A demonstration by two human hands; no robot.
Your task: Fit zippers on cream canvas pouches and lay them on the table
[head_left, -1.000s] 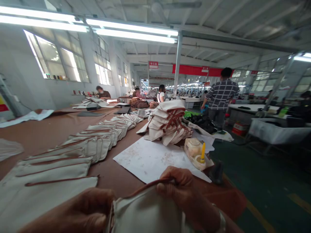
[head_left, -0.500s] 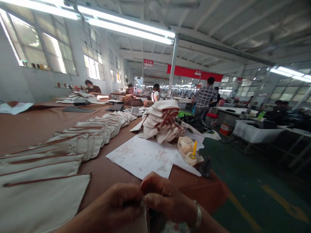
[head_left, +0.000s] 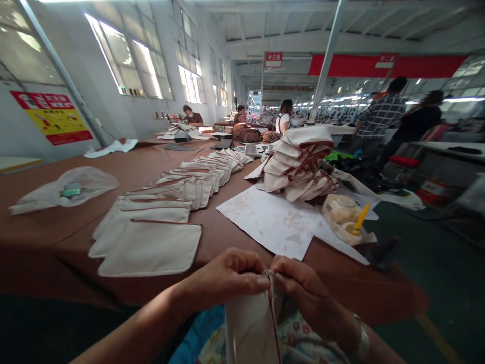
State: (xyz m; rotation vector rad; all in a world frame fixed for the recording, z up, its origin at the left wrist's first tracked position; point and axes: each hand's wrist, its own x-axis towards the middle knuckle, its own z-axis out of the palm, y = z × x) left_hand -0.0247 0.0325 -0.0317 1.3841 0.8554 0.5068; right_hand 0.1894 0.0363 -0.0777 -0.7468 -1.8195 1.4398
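Between my two hands hangs a cream fabric pouch (head_left: 252,323) with a brown-trimmed edge, over my lap. My left hand (head_left: 237,273) pinches the top corner of that edge from the left, thumb against the fabric. My right hand (head_left: 303,288), with a bracelet at the wrist, pinches the same corner from the right. The fingertips of both hands almost meet there. On the brown table ahead lies a long overlapping row of similar flat pouches (head_left: 151,247). A tall heap of pouches (head_left: 299,162) stands beyond a white paper sheet (head_left: 265,217).
At the table's right edge sits a glue container (head_left: 339,210) with a yellow stick (head_left: 361,217). A clear plastic bag (head_left: 89,182) with a small green item lies on the brown table (head_left: 125,167) at left. Several people work farther back; a person in a checked shirt (head_left: 382,116) stands at right.
My view has tilted down and turned left, so more of the table's left side and the held pouch show. Both hands still pinch the pouch's edge.
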